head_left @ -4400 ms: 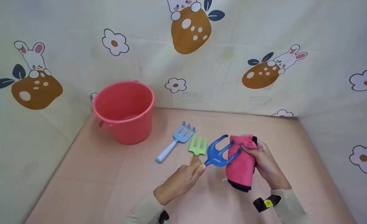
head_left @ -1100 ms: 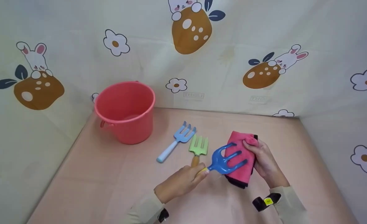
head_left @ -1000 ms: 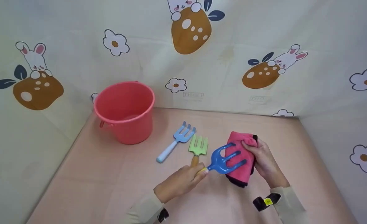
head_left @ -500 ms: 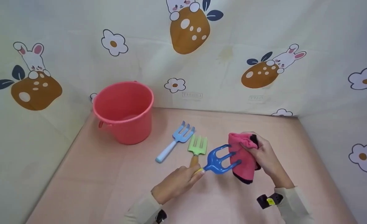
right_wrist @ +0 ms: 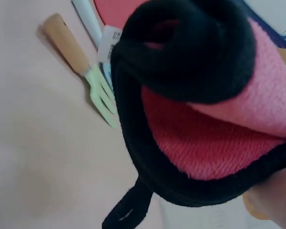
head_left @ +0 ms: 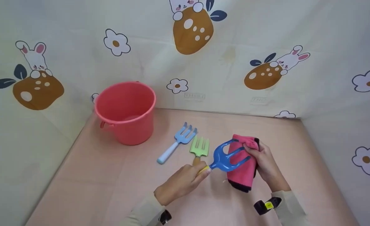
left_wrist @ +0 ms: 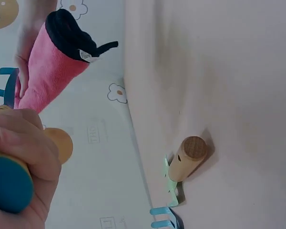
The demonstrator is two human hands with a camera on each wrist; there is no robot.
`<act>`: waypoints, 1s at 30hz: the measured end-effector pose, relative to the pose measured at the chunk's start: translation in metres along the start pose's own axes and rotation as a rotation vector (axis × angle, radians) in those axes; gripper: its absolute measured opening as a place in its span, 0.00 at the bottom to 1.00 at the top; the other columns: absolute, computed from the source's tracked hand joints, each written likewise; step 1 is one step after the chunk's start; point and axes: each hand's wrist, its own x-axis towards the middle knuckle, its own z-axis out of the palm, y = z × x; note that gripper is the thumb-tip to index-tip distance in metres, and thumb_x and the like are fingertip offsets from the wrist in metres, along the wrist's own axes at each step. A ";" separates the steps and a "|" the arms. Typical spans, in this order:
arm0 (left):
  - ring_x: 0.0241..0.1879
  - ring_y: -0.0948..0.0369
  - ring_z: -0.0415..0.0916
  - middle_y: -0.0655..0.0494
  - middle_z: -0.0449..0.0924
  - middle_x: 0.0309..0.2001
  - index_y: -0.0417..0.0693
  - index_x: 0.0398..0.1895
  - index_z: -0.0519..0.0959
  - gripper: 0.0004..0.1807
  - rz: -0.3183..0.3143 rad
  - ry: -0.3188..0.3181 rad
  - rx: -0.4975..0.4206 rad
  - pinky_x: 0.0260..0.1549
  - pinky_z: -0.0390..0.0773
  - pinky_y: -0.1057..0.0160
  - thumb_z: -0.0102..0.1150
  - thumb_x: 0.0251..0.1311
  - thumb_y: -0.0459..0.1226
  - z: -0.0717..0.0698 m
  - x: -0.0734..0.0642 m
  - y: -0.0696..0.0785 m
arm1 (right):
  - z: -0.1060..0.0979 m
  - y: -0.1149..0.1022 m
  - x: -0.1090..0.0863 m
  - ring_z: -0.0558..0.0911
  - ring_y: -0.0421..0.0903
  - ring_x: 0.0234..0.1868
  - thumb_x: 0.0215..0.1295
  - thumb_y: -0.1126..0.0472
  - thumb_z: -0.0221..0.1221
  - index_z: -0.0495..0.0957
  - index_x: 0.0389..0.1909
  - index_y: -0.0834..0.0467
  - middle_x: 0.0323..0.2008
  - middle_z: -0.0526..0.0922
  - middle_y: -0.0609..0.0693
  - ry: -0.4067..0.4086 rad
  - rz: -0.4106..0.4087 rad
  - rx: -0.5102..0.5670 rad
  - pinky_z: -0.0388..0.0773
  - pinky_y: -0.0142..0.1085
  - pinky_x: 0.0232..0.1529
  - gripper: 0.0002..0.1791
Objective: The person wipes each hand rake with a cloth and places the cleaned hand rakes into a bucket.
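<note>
Head view: left hand [head_left: 185, 181] grips blue fork [head_left: 222, 160] beside pink cloth [head_left: 242, 173] right hand [head_left: 267, 164] holds

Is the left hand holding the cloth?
No, the left hand grips the dark-blue fork; the right hand holds the cloth.

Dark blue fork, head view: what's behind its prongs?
Pink cloth, gripped by the right hand, shows between and below the prongs of the dark blue fork. Cloth directly behind the prongs is covered; whether they touch can't be told.
</note>
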 end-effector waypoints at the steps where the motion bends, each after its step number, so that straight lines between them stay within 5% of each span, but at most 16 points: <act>1: 0.16 0.69 0.60 0.63 0.59 0.18 0.55 0.39 0.69 0.16 0.013 0.002 -0.005 0.17 0.58 0.73 0.37 0.69 0.54 0.001 0.001 0.001 | 0.003 0.004 0.001 0.81 0.42 0.40 0.66 0.66 0.50 0.67 0.53 0.61 0.39 0.79 0.46 0.000 0.018 0.037 0.77 0.33 0.45 0.15; 12: 0.22 0.71 0.66 0.61 0.62 0.20 0.55 0.34 0.68 0.18 0.049 -0.007 -0.001 0.24 0.66 0.74 0.38 0.67 0.57 0.005 0.008 0.012 | 0.036 0.025 -0.004 0.64 0.48 0.54 0.67 0.59 0.50 0.79 0.34 0.44 0.51 0.65 0.51 -0.015 0.159 0.369 0.68 0.37 0.49 0.09; 21: 0.27 0.71 0.68 0.61 0.63 0.22 0.54 0.35 0.70 0.19 0.086 -0.012 -0.004 0.28 0.68 0.74 0.37 0.68 0.56 0.005 0.010 0.008 | 0.046 0.018 -0.007 0.74 0.39 0.39 0.66 0.61 0.50 0.81 0.29 0.43 0.34 0.78 0.42 -0.030 0.199 0.487 0.69 0.29 0.41 0.13; 30: 0.27 0.71 0.67 0.62 0.61 0.22 0.56 0.37 0.69 0.21 0.089 -0.053 -0.003 0.28 0.67 0.74 0.33 0.68 0.58 0.003 0.011 0.001 | 0.041 0.020 -0.004 0.78 0.39 0.43 0.68 0.62 0.47 0.80 0.32 0.44 0.38 0.79 0.43 -0.048 0.226 0.539 0.74 0.31 0.48 0.14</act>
